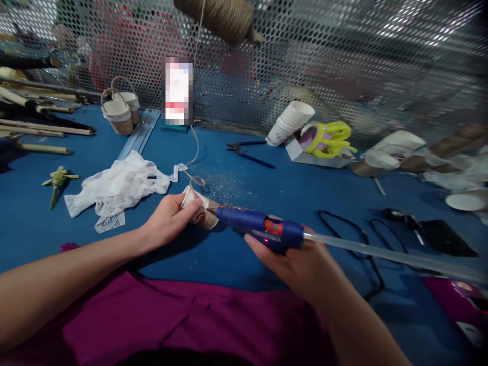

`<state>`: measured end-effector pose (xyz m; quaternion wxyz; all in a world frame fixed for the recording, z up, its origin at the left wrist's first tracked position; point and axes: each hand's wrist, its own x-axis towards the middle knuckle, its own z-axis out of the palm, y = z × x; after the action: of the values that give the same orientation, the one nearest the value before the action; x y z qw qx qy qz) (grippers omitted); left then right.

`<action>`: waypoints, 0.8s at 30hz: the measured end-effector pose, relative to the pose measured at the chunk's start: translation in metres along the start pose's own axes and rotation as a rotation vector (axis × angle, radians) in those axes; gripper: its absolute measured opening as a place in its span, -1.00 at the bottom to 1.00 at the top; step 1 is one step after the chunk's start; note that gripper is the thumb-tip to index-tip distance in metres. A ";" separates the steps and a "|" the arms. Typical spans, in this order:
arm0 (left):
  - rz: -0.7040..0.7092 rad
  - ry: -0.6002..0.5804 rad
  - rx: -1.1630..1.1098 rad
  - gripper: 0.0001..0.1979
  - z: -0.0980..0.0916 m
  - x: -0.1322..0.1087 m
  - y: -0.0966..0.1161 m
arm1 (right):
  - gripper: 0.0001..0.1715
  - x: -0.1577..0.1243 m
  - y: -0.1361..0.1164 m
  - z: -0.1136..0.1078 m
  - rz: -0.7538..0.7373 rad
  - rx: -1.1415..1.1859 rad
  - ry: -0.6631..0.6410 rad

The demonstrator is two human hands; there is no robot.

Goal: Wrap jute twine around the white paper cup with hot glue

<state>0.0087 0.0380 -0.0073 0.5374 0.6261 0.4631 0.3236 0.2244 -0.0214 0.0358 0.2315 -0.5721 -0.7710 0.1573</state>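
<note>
My left hand (173, 216) is closed around a small paper cup (208, 219), tilted on its side and partly wrapped in brown twine. In my right hand (293, 264) is a blue hot glue gun (251, 223) with a red light lit and a long clear glue stick out of its back. The nozzle touches or nearly touches the cup's side; I cannot tell which. Twine (197, 145) runs from the cup up toward a large spool (221, 18) overhead. White lace (122, 185) lies crumpled left of the cup.
Behind stand two twine-wrapped baskets (118, 117), clear glue sticks (141, 134), a phone (177, 91), pliers (251, 152) and stacked paper cups (292, 122). A box (316, 155) holds yellow-handled scissors (335, 137). Black cord (366, 254) lies right. Perforated metal (305, 61) borders the table's back.
</note>
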 end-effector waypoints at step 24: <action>0.050 0.001 0.080 -0.66 0.000 0.000 -0.004 | -0.81 -0.001 -0.008 -0.002 0.039 -0.064 -0.007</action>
<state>0.0081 0.0383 -0.0109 0.5034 0.6584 0.4600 0.3186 0.2196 -0.0250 0.0416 0.2075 -0.5936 -0.7650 0.1390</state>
